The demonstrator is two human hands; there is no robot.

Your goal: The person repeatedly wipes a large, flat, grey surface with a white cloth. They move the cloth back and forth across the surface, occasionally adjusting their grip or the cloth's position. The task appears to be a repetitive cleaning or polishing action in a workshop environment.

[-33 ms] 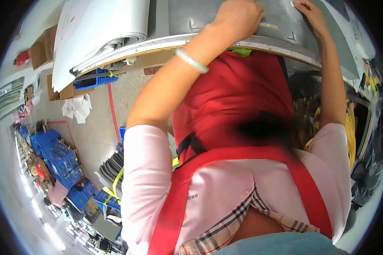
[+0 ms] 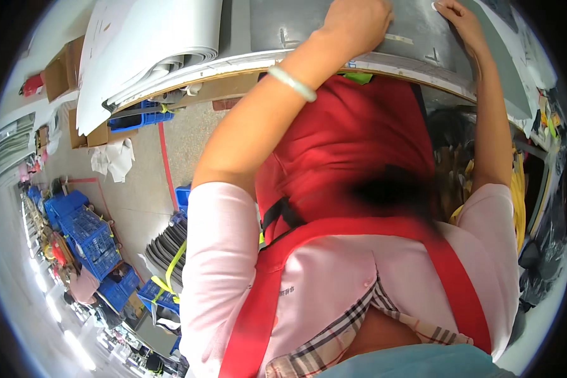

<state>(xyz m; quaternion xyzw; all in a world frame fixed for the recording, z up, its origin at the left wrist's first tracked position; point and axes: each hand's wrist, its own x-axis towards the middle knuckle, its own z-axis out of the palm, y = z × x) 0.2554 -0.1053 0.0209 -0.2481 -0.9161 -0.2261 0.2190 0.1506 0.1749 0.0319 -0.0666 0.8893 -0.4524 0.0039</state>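
My left hand (image 2: pixel 359 24) is over the dark grey sheet (image 2: pixel 290 19) on the work table, its fingers curled inward. Whatever may be in those fingers is hidden from here. A pale bangle (image 2: pixel 292 83) circles the left wrist. To the right, at the top edge of the view, my right hand (image 2: pixel 465 24) pinches a small white piece (image 2: pixel 434 6) between thumb and finger. Between the hands, a pale strip (image 2: pixel 398 39) lies on the sheet, and dark L-shaped marks show near its front edge.
Rolled white sheets (image 2: pixel 164 38) lie on the table's left, overhanging its front edge (image 2: pixel 233 66). Below left are a blue crate (image 2: pixel 145 116), cardboard boxes (image 2: pixel 63 69) and crumpled white paper (image 2: pixel 114 159) on the floor. Blue crates (image 2: pixel 88 233) stand farther left. Yellow material (image 2: pixel 520 195) hangs at right.
My left hand and forearm have shifted slightly to the right, the bangle with them. The right hand has hardly moved.
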